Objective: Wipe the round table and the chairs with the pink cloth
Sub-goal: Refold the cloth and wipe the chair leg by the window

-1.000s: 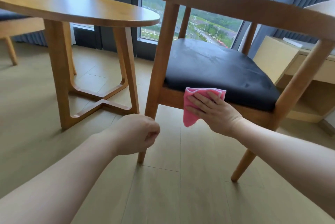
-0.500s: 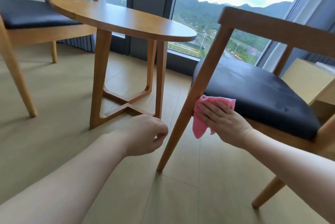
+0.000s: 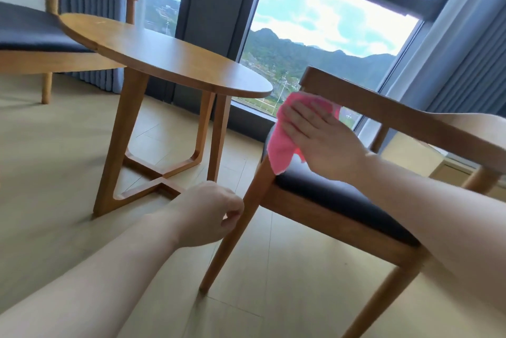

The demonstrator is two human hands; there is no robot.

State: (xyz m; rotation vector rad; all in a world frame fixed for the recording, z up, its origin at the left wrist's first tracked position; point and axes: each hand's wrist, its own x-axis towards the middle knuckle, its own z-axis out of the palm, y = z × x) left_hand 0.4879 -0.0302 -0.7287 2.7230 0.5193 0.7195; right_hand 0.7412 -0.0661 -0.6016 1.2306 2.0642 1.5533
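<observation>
My right hand (image 3: 320, 137) lies with straight fingers on the pink cloth (image 3: 280, 146) and presses it against the near chair's front upright, just under the end of the armrest (image 3: 383, 107). The cloth's lower corner hangs over the black seat (image 3: 342, 195). My left hand (image 3: 208, 214) hovers curled and holds nothing, close beside the chair's front leg (image 3: 232, 236). The round wooden table (image 3: 169, 58) stands to the left of this chair. A second chair (image 3: 32, 33) with a dark seat is behind the table at far left.
A tall window (image 3: 315, 23) with a dark frame fills the back wall, with grey curtains (image 3: 471, 58) on the right and left. A low pale wooden unit (image 3: 449, 170) sits behind the near chair. Bare wooden floor (image 3: 54, 173) lies in front of the table.
My right hand slid the cloth up the chair's front upright, from seat-rail height to just under the armrest. The view swung up and left. My left hand stayed curled by the leg.
</observation>
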